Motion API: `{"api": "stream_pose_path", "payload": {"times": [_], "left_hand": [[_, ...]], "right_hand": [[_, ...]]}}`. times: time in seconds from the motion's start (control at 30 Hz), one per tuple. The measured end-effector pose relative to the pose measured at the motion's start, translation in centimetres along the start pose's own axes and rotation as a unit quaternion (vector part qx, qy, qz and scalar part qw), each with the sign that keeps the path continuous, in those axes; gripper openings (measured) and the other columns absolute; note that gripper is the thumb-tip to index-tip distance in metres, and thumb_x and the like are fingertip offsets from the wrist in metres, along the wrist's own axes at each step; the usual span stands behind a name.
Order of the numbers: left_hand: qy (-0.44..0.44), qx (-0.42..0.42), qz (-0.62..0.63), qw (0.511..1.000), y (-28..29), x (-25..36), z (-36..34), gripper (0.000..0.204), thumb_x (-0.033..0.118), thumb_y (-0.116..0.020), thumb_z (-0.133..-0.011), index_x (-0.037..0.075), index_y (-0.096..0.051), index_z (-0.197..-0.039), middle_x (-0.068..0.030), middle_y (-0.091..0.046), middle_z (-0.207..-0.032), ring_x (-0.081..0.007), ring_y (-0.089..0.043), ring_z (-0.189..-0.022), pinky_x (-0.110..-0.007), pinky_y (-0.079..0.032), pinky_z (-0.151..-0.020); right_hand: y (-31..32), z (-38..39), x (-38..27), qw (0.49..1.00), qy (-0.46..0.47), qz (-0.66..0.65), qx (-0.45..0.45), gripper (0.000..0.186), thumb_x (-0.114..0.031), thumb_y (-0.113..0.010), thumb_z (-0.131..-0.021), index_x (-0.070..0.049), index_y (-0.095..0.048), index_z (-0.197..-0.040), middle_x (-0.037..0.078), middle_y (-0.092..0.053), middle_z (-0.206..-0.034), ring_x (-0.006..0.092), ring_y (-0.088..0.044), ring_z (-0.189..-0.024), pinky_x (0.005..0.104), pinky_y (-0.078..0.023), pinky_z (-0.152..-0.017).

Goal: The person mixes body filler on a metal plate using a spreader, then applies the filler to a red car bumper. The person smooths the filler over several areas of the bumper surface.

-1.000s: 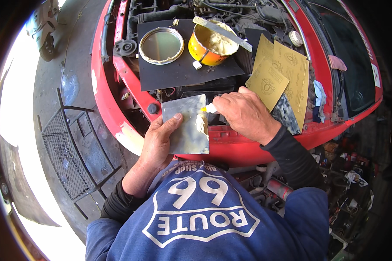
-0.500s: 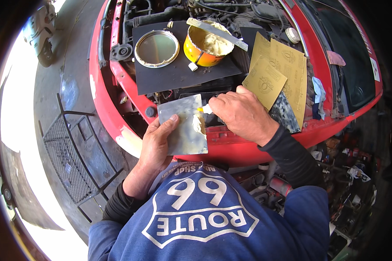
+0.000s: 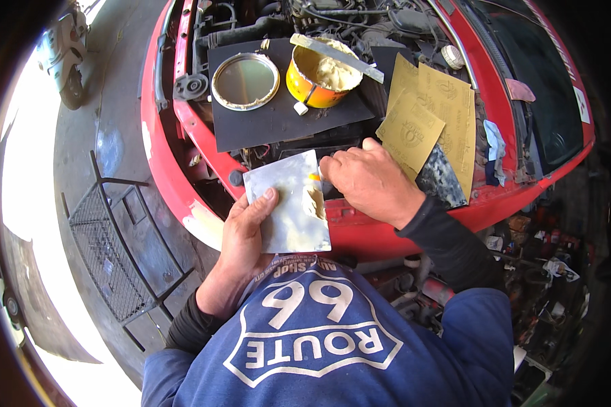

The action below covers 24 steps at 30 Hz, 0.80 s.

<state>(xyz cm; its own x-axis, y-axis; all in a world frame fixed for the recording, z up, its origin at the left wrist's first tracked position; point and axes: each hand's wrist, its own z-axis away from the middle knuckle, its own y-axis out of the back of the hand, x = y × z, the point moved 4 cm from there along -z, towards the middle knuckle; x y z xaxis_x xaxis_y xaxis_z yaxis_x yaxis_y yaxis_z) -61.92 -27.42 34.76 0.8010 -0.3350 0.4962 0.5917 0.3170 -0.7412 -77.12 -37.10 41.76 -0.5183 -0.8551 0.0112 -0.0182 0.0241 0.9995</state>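
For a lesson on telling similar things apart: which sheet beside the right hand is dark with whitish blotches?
The mottled sheet, closest to the black right sleeve; the neighbouring tan sheets lack blotches.

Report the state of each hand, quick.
Left hand: closed, holding the gray plate.
Right hand: fingers curled closed by the plate's right edge; whatever it grips is hidden.

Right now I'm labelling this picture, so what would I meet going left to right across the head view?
Black metal rack → left hand → grey board → right hand → tan sheets → light-blue cloth → pink cloth.
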Motion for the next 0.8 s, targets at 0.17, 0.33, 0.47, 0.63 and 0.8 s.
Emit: {"api": "stream_pose_path", "payload": {"times": [0.17, 0.33, 0.47, 0.63, 0.8], "left_hand": [[-0.072, -0.007, 0.037, 0.997, 2.8, 2.5, -0.5, 0.048, 0.027, -0.059, -0.095, -0.002, -0.05, -0.132, -0.0144, -0.066, -0.119, -0.0253, -0.069, -0.102, -0.039, -0.056, -0.092], [-0.104, 0.049, 0.015, 0.993, 7.5, 4.0, 0.0, 0.043, 0.027, -0.05, -0.098, -0.002, -0.051, -0.129, -0.0131, -0.068, -0.114, -0.0268, -0.069, -0.098, -0.04, -0.056, -0.088], [-0.105, 0.087, 0.046, 0.99, 8.7, 4.2, 0.4, 0.042, 0.024, -0.051, -0.097, 0.0, -0.049, -0.132, -0.0131, -0.064, -0.121, -0.0286, -0.065, -0.107, -0.045, -0.05, -0.096], [-0.072, 0.105, 0.059, 0.99, 8.6, 3.8, -0.5, 0.044, 0.023, -0.053, -0.095, 0.001, -0.048, -0.133, -0.0141, -0.062, -0.122, -0.0318, -0.063, -0.11, -0.048, -0.047, -0.1], [-0.098, 0.017, -0.005, 0.995, 7.3, 4.6, -1.4, 0.045, 0.024, -0.055, -0.095, -0.001, -0.049, -0.131, -0.0153, -0.062, -0.121, -0.0304, -0.063, -0.108, -0.047, -0.049, -0.098]], "right_hand": [[-2.0, -1.7, 2.3, 0.987, -0.124, -0.093, 0.045, 0.008, -0.01, -0.054, -0.092, -0.005, -0.049, -0.095, 0.013, -0.064, -0.084, 0.0334, -0.065, -0.077, 0.0473, -0.047, -0.067], [-5.8, -6.0, 1.7, 0.985, -0.084, 0.013, 0.148, 0.011, -0.012, -0.05, -0.088, -0.007, -0.055, -0.097, 0.008, -0.059, -0.091, 0.0275, -0.056, -0.102, 0.044, -0.039, -0.094], [-6.2, -8.4, 1.1, 0.972, -0.11, 0.027, 0.205, 0.016, -0.016, -0.049, -0.09, -0.007, -0.057, -0.101, 0.011, -0.055, -0.103, 0.0342, -0.049, -0.116, 0.0508, -0.035, -0.102], [-5.9, -9.0, 1.9, 0.984, -0.115, 0.014, 0.136, 0.011, -0.019, -0.056, -0.086, -0.01, -0.061, -0.09, 0.009, -0.055, -0.096, 0.0289, -0.051, -0.106, 0.0473, -0.038, -0.092], [-4.8, -7.1, 1.4, 0.957, -0.084, -0.013, 0.278, 0.016, -0.018, -0.054, -0.087, -0.009, -0.065, -0.094, 0.008, -0.058, -0.1, 0.0282, -0.052, -0.11, 0.0442, -0.04, -0.095]]}}
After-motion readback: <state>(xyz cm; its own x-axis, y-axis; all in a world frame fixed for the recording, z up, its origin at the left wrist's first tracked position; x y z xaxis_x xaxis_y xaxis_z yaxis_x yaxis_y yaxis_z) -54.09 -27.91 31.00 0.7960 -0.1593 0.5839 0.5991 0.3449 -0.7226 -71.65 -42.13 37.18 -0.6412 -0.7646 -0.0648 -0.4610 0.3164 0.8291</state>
